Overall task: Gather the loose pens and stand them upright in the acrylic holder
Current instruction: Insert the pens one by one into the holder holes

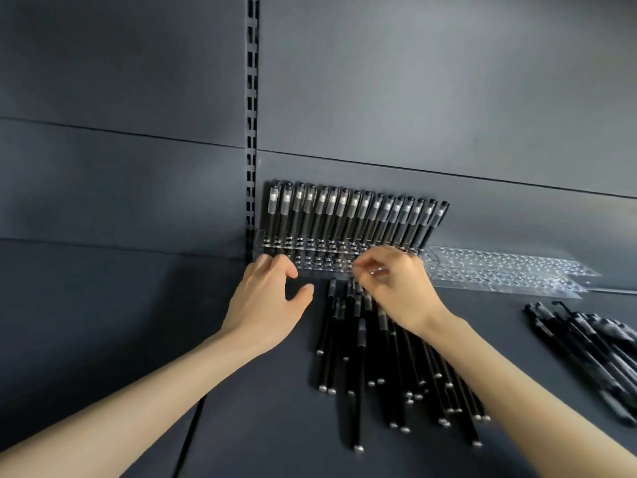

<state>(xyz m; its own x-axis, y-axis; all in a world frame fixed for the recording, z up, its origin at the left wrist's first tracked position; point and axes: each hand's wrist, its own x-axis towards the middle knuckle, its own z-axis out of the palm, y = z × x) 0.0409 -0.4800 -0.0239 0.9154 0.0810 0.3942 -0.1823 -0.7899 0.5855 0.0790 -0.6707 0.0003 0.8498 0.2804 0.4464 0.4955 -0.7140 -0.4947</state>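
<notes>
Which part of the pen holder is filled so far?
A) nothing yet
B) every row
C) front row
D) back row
D: the standing pens line only the back row of the holder, and the rows in front of them are empty.

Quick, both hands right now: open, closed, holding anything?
Left hand: open, holding nothing, beside the acrylic holder.
Right hand: fingers curled over the loose pens; blurred, grip cannot be told.
</notes>
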